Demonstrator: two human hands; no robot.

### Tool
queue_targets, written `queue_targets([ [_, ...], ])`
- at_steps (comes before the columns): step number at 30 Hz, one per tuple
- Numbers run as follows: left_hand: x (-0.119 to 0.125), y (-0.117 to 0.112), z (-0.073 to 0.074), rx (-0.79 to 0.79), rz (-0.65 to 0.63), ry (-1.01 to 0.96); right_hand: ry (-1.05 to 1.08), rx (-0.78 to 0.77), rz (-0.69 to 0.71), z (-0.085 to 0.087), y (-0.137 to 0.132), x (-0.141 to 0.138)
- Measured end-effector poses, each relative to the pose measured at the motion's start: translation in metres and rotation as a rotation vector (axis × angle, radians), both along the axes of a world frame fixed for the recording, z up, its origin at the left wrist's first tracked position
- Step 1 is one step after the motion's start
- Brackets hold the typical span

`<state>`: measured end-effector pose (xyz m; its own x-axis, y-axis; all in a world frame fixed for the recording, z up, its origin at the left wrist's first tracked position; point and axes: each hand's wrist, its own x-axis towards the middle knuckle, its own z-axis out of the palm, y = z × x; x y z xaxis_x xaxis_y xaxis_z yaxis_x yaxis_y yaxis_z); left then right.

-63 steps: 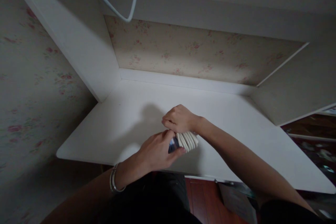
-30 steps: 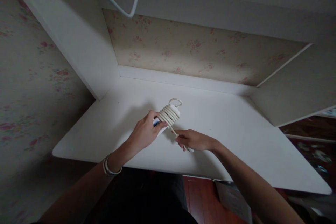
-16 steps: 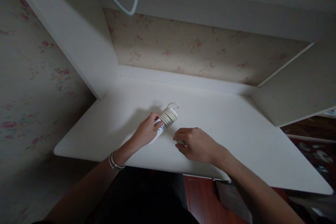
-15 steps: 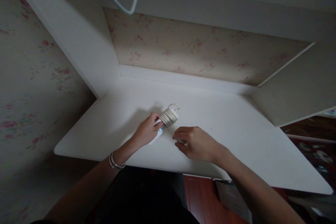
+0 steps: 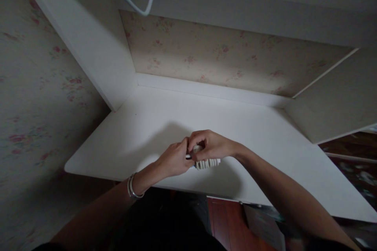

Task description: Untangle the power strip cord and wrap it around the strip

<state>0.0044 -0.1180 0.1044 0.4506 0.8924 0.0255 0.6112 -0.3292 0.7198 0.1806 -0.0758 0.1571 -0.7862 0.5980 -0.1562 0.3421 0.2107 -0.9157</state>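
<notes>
A white power strip, mostly hidden behind my fingers, has its pale cord wound around it in several turns. My left hand is closed around the strip's left end, and the coils stick out to the right. Bent over the top of the strip, my right hand pinches a pale, rounded end piece that looks like the cord's plug. The fingertips of both hands meet there. I hold all of this above the near part of the white desk.
White side panels and a shelf enclose the desk, with floral wallpaper behind. A pale bent rod hangs at the upper left. Below the front edge shows a reddish wooden floor.
My right hand has moved up and over the strip, bringing the cord's end against my left hand. The strip has turned from slanting away to lying roughly sideways, closer to me.
</notes>
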Motion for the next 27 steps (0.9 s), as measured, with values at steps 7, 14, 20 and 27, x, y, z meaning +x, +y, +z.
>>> queue_targets([
  [7, 0.005, -0.008, -0.003, -0.200, -0.054, -0.292, -0.068, -0.347, 0.004, 0.005, 0.003, 0.006],
  [14, 0.003, -0.005, -0.015, -0.467, -0.214, -0.604, -0.083, -0.334, -0.037, -0.011, 0.005, 0.013],
  [20, 0.010, -0.003, -0.027, -0.579, -0.232, -0.768, -0.067, -0.328, -0.132, -0.023, 0.007, 0.014],
  [27, 0.007, 0.003, -0.037, -0.625, -0.154, -0.742, -0.097, 0.095, -0.251, -0.030, 0.006, 0.007],
])
